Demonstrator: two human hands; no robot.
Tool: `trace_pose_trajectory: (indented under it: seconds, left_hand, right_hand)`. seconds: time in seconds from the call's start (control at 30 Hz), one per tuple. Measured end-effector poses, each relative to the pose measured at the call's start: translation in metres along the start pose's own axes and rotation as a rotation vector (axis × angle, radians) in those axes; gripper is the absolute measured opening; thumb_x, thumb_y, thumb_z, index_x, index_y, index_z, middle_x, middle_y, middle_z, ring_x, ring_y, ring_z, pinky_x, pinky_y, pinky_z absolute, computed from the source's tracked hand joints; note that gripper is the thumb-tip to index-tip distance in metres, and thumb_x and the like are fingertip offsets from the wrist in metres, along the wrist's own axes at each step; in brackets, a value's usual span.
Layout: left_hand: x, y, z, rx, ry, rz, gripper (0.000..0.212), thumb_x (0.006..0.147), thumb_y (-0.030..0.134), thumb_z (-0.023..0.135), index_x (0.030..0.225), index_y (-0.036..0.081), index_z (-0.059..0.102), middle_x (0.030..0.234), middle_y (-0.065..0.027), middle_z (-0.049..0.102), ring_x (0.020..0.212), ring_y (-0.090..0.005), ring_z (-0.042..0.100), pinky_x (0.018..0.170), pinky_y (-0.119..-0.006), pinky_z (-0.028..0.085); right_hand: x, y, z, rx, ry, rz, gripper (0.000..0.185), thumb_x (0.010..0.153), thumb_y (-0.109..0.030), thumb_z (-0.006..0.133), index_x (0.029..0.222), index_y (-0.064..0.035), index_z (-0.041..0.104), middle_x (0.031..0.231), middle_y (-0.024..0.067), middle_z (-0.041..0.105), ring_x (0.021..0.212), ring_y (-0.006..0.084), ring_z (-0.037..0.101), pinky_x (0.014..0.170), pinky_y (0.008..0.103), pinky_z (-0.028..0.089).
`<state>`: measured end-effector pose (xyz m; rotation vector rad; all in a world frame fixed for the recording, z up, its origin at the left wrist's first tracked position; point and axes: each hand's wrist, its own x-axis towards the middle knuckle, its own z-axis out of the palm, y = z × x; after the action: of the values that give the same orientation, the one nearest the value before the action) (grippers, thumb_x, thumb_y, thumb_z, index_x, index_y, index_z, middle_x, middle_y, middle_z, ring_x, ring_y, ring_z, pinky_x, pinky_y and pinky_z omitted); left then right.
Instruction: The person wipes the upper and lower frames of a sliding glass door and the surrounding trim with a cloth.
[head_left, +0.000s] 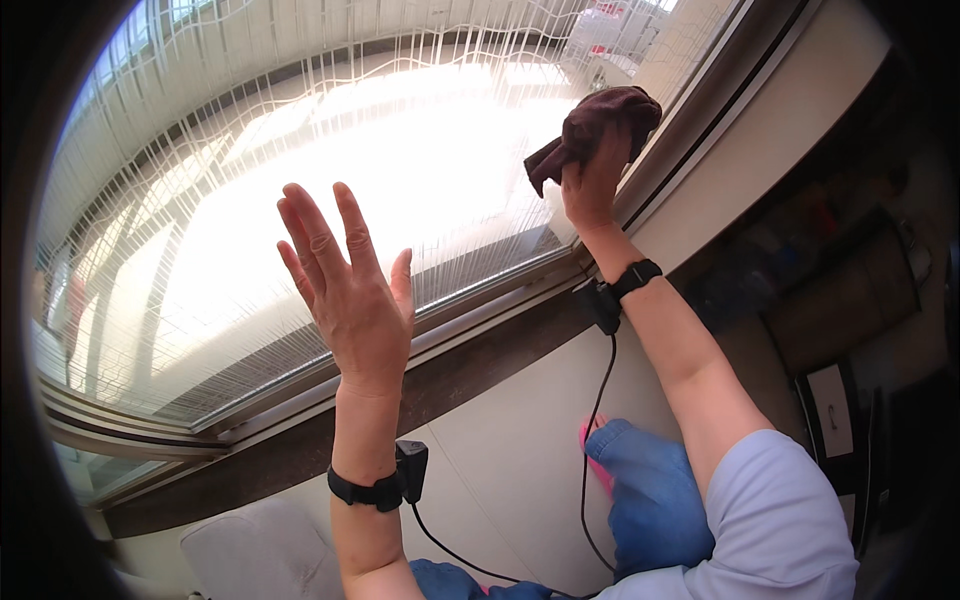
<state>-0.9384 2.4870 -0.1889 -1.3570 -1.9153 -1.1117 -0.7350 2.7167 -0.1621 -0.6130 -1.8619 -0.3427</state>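
My right hand (598, 184) grips a crumpled dark maroon cloth (611, 124) near the right side of a glass door panel (360, 157), close to its metal frame. Whether the cloth touches the glass I cannot tell. Raised in front of the glass, my left hand (352, 292) holds nothing, its fingers apart. Each wrist wears a black strap with a small black device, and a cable runs from each device. Fine white lines cover the glass, and bright light comes through it.
The metal door frame (450, 307) runs along a dark floor strip (487, 364). Pale floor tiles (487, 450) lie below, with a grey upholstered seat (259, 551) at the lower left. Cables hang near my legs. Dark furniture and a brown box-like object (844, 289) stand at the right.
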Motion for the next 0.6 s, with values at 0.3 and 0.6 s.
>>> trace_pose_trajectory:
  seconds: [0.3, 0.6]
  left_hand:
    - [0.006, 0.012, -0.002, -0.017, 0.057, -0.015, 0.105, 0.075, 0.022, 0.081, 0.156, 0.016, 0.014, 0.163, -0.0115, 0.004, 0.150, -0.0293, 0.007, 0.121, -0.050, 0.014]
    - [-0.001, -0.009, -0.012, -0.032, -0.029, -0.025, 0.100, 0.077, 0.011, 0.078, 0.155, 0.015, 0.016, 0.163, -0.0133, 0.004, 0.150, -0.0335, 0.006, 0.120, -0.055, 0.015]
  right_hand:
    - [0.032, 0.065, -0.001, 0.102, 0.301, 0.240, 0.038, 0.098, -0.016, 0.050, 0.129, 0.0023, 0.037, 0.124, 0.0206, 0.046, 0.117, 0.0314, 0.047, 0.105, 0.0395, 0.031]
    - [0.112, -0.062, 0.024, 0.045, 0.144, -0.355, 0.067, 0.078, -0.021, 0.067, 0.140, -0.0088, 0.046, 0.137, 0.0264, 0.041, 0.129, 0.0482, 0.037, 0.106, 0.0592, 0.027]
